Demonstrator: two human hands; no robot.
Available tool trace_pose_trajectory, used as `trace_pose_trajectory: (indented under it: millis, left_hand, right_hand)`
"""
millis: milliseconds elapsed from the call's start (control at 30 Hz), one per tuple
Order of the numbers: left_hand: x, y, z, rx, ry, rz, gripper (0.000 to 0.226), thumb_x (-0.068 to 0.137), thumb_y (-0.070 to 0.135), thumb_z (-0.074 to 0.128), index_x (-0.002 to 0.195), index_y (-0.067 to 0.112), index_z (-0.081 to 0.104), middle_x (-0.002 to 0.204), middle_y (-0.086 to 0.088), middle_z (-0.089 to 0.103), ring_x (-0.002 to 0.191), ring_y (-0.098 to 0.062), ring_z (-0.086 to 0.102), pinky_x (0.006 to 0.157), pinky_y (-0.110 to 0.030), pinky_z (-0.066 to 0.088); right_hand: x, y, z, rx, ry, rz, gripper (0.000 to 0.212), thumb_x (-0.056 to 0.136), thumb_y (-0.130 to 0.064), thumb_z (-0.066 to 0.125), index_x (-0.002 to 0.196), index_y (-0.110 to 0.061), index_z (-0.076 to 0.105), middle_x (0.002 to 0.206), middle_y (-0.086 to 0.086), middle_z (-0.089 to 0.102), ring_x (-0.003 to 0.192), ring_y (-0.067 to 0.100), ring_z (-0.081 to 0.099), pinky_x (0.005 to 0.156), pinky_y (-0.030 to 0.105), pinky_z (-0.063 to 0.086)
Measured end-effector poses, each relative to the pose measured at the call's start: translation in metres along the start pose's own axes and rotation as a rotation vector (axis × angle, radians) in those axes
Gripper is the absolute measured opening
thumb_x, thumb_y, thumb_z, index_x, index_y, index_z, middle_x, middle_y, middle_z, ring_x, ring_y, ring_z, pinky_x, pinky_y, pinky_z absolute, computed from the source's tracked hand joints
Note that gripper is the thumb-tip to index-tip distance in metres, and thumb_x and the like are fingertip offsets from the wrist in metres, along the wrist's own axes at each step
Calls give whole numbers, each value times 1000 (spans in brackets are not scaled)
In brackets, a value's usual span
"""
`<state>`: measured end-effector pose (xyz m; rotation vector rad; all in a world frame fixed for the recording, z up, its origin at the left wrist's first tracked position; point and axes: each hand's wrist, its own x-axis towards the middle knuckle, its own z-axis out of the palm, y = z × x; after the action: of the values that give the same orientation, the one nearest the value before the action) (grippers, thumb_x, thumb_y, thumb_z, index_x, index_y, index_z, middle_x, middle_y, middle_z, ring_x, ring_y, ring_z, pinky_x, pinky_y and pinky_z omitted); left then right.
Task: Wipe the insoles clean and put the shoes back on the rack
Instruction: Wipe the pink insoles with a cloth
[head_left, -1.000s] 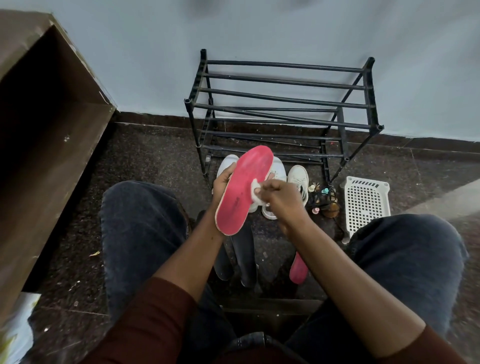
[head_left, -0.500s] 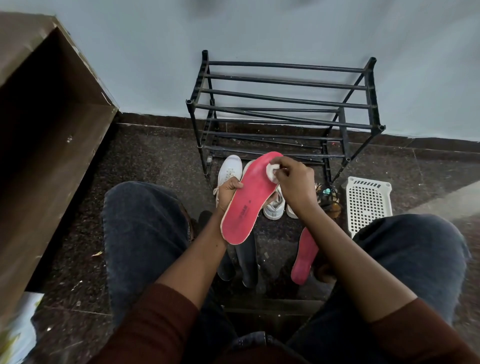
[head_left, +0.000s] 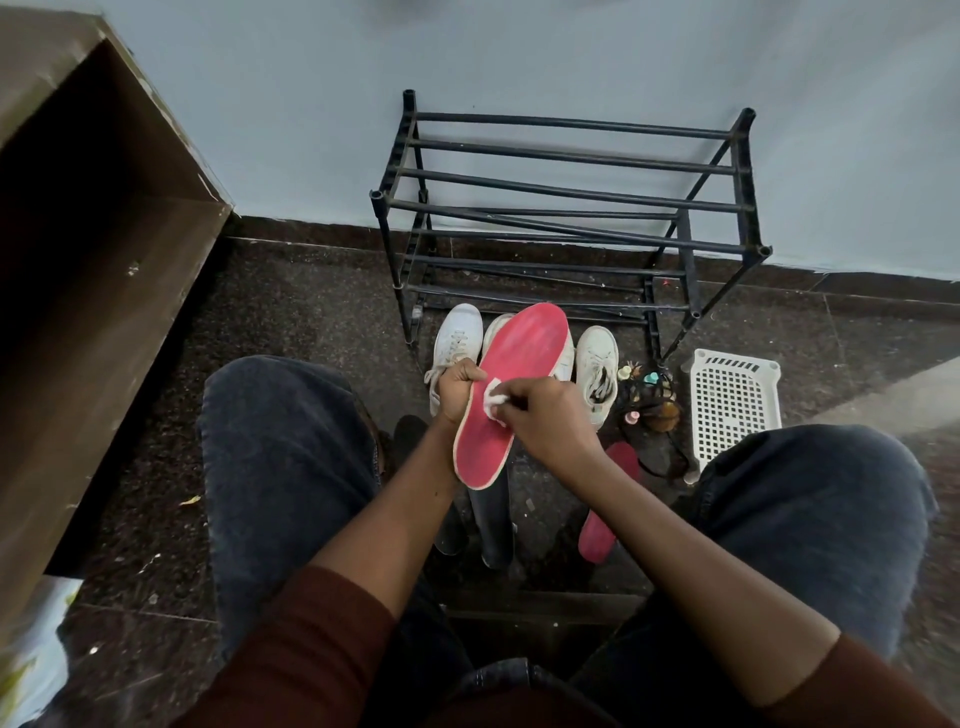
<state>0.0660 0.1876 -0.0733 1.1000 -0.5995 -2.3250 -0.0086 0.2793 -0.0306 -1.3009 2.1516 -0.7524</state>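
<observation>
A row of white shoes (head_left: 457, 338) stands on the floor directly before the rack (head_left: 571, 155), obstructing the front of its lowest tier. The upper tiers are open from the front and from above. A basket (head_left: 732, 410) and small bottles (head_left: 625, 372) crowd the right side. The floor is open between the rack and the cabinet (head_left: 104, 312).

Likely a home entryway. Black metal shoe rack (head_left: 571, 124) against a pale blue wall (head_left: 519, 52), white sneakers (head_left: 457, 343) on speckled stone floor (head_left: 311, 312), wooden cabinet (head_left: 104, 234) alongside.

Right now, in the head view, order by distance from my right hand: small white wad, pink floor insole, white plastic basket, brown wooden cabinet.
1. Small white wad: in the right hand.
2. Pink floor insole: below right.
3. White plastic basket: farther right.
4. Brown wooden cabinet: far left.
</observation>
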Motion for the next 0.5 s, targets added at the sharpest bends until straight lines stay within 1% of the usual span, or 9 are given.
trace_pose_trajectory:
  millis: [67,133,200,233,267,333,367,433,500]
  left_hand:
    - [-2,-1,1,66,72,36,53,86,-12,26,50,10,59,36,10,55,34,2,52,41,-8,41]
    - [-6,-4,1,126,-9,8,47,70,-1,27,43,5,65,46,0,63,41,-8,60,43,-12,47]
    - [-5,-7,1,134,-13,-29,42,60,8,29,42,7,67,50,-4,64,44,-16,62,47,-18,51]
    - [-3,-8,0,126,17,-15,43,62,5,29,37,10,63,47,-3,61,43,-16,61,46,-19,50]
    - [-1,-10,-2,105,18,4,51,69,-2,27,32,11,59,44,-2,59,40,-15,60,44,-19,50]
    - [-1,-12,-3,62,-22,26,73,85,-10,14,29,8,57,40,-2,58,37,-12,59,39,-16,48]
    - [-3,-11,-2,58,-21,23,72,85,-10,14,30,6,58,40,-3,58,37,-11,59,39,-16,47]
    - [-3,-10,0,70,-13,-24,48,70,-1,27,39,4,62,45,-4,62,41,-15,61,42,-18,49]
    - [-3,-7,2,66,5,-58,36,59,10,32,54,5,67,51,-7,64,45,-18,62,46,-20,50]
  right_hand:
    - [0,2,2,-8,14,1,21,83,-16,64,102,-12,72,89,10,72,73,13,60,60,6,37]
    - [6,7,0,-12,48,36,21,85,-15,61,103,-10,71,88,11,72,72,18,62,64,20,44]
    - [16,15,-6,-46,106,79,19,86,-12,59,100,-8,72,85,12,71,64,14,56,57,16,38]
    - [21,19,-10,-61,138,96,17,86,-11,59,96,-7,73,83,13,71,61,13,53,51,11,34]
    - [27,23,-13,-67,168,109,16,86,-9,59,92,-4,73,82,15,70,59,13,52,48,10,33]
    - [35,28,-19,-81,228,131,15,85,-7,59,89,1,72,89,18,66,66,19,56,53,13,34]
    - [38,30,-20,-81,259,142,16,85,-7,59,89,2,71,95,19,63,75,24,57,60,16,34]
    - [40,30,-21,-66,296,152,15,85,-7,60,92,3,69,102,16,55,86,25,54,65,14,27]
    - [39,27,-20,-45,268,133,13,85,-6,59,86,5,68,94,14,54,82,23,53,67,15,29]
